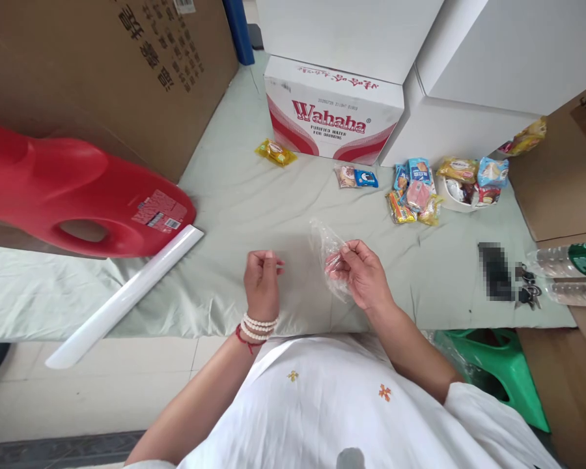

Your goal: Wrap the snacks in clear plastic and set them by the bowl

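My right hand [368, 280] pinches a clear, crinkled plastic bag [326, 238] between thumb and fingers, just above the pale green cloth. The bag hangs to the left of the fingertips and looks thin and see-through. To its left, my left hand [264, 280] is closed, thumb laid over curled fingers, with nothing showing in it. A gap separates this hand from the bag. Beyond the hands lie a small blue-and-white snack packet [356, 176] and a yellow-wrapped snack [276, 152].
A Wahaha water carton [332, 111] stands at the back. On the right are piled snack packets [415, 192], a white snack-filled bowl [456, 204], keys [528, 290] and plastic bottles [566, 260]. A red jug [92, 189] and a white strip [127, 296] occupy the left.
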The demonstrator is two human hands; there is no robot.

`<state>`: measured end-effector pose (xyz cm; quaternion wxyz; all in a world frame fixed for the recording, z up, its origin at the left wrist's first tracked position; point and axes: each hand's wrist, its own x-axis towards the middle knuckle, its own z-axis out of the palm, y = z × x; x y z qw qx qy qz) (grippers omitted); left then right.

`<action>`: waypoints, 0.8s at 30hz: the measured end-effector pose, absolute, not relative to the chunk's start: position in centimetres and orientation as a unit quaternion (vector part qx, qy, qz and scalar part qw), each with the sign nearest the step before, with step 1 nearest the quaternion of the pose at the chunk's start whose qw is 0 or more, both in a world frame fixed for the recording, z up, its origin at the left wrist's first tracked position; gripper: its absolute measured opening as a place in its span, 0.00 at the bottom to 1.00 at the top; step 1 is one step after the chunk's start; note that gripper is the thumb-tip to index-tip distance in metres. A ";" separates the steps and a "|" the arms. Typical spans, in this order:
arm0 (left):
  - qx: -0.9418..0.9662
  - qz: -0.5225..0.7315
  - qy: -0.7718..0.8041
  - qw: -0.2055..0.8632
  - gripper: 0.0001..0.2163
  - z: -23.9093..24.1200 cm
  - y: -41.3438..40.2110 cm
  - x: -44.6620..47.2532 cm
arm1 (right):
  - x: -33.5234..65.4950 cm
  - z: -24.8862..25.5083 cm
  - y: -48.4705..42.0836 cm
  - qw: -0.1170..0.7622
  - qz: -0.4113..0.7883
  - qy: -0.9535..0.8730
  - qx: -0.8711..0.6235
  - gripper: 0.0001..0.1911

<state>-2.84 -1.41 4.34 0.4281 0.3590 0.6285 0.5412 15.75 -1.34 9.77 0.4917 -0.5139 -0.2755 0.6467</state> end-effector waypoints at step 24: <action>0.248 0.545 0.565 0.567 0.21 2.1 0.1 1.6 | 22.4 3.8 0.1 0.518 0.538 -0.289 -0.600 0.28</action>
